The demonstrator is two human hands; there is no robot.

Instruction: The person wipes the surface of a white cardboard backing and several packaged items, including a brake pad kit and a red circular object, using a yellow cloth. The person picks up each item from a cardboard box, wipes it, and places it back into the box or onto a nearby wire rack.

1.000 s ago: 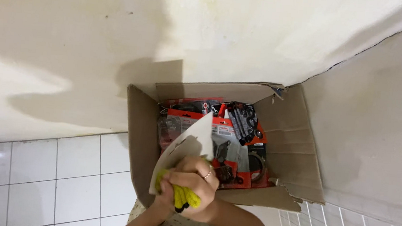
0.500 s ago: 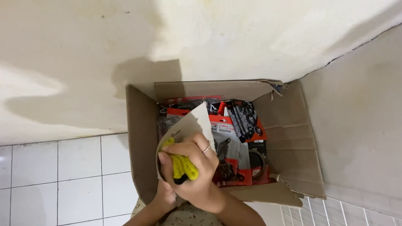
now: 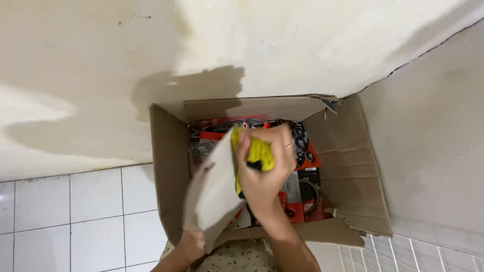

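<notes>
Over the open cardboard box (image 3: pixel 172 171), our right hand (image 3: pixel 265 170) grips a yellow cloth (image 3: pixel 259 153) at the pale envelope's (image 3: pixel 217 189) two o'clock edge; our left hand (image 3: pixel 190 243) pinches its bottom. We should keep it steady.

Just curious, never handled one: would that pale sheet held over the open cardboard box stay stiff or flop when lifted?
Probably fairly stiff: the pale sheet stands up from the left hand with only a gentle curve, more like thin card than paper. It looks light, since a grip at its lower end alone supports it. Its smooth face might slip.
</notes>
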